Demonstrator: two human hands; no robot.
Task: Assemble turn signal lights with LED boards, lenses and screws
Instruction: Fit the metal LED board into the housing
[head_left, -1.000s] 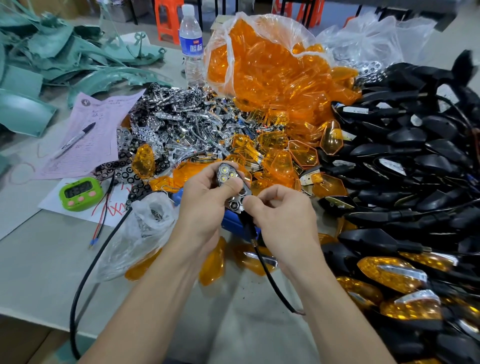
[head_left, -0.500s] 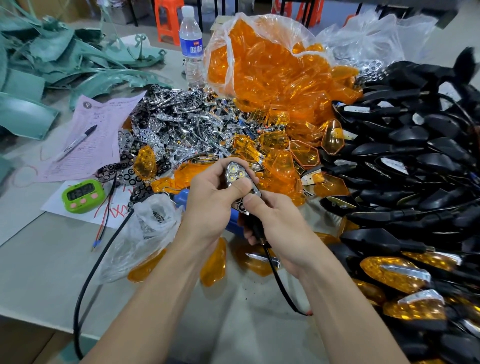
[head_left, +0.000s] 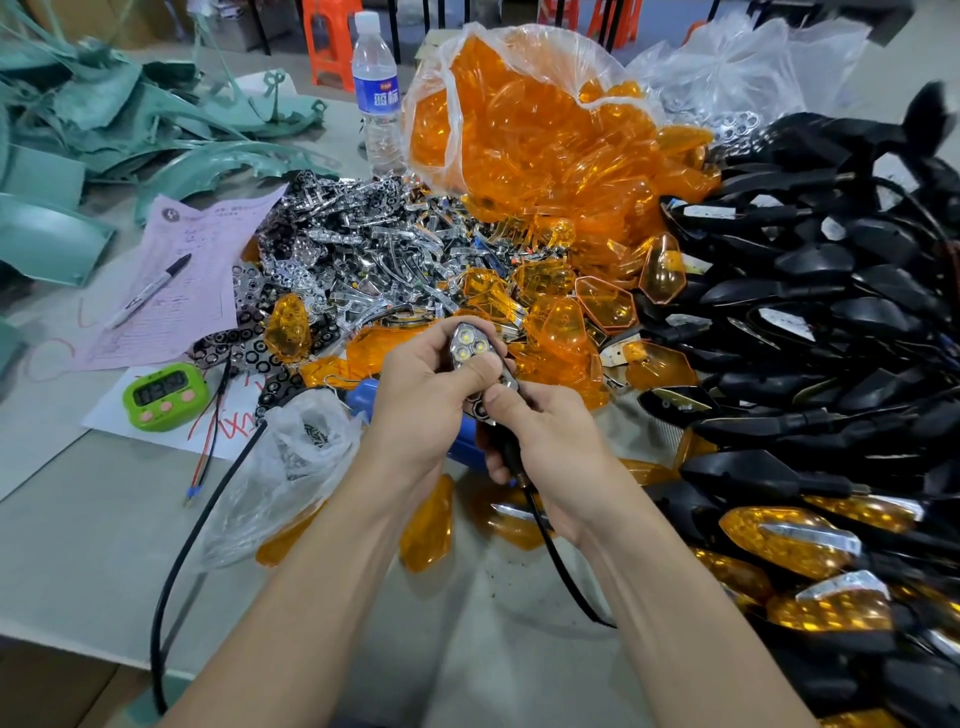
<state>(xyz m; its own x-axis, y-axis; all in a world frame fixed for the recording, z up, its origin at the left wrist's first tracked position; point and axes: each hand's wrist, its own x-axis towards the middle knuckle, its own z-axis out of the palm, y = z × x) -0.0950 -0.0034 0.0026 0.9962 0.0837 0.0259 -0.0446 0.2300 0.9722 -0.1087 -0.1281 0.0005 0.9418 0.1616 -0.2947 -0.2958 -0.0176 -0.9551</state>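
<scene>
The lamp (head_left: 470, 347) is held at scene centre, above the table (head_left: 78, 545), with its three LED cups facing up. The left hand (head_left: 421, 400) grips the lamp from the left: fingers curled behind it, thumb pressed on its face just below the LEDs. The right hand (head_left: 558, 452) pinches the near end of the lamp with the thumb on top; its lower fingers curl round the black stem (head_left: 506, 449). A black wire (head_left: 558, 566) trails from the stem toward the near side.

- Far of the hands: chrome reflectors (head_left: 363, 260); bagged orange lenses (head_left: 519, 135).
- Right: black housings (head_left: 831, 322).
- Left: green timer (head_left: 165, 389); clear bag (head_left: 296, 467).
</scene>
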